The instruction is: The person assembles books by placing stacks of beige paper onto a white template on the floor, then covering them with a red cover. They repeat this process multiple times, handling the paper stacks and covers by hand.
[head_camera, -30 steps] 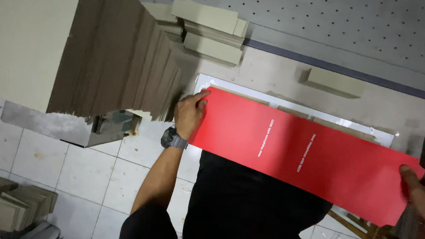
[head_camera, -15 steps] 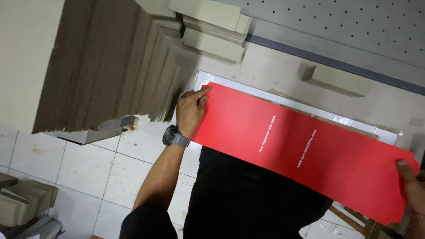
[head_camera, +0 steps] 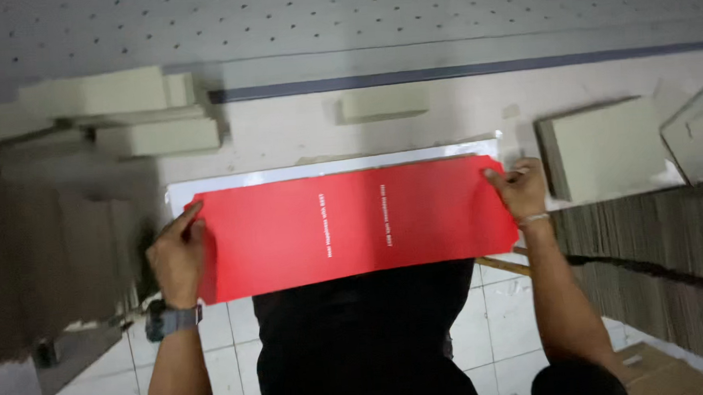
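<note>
**Red sheet, held at both ends**

Left hand (head_camera: pixel 177 259) and right hand (head_camera: pixel 519 190) each pinch a short edge of the red sheet (head_camera: pixel 353 225), keeping it flat and square above the white backing sheet (head_camera: pixel 286 174) on the surface (head_camera: pixel 284 133). Cardboard stacks (head_camera: pixel 658 237) flank it.

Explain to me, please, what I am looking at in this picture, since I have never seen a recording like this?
The picture comes from a camera worn on a person's head, looking down at their own two bare hands. There is no machine here. The left hand, with a watch on its wrist, holds one end of a long red sheet; the right hand holds the other end. The sheet lies flat over a white sheet on a pale table. Around it lie pale blocks and a stack of grey boards, with taller stacks of board to either side. Below is a white tiled floor.
</note>
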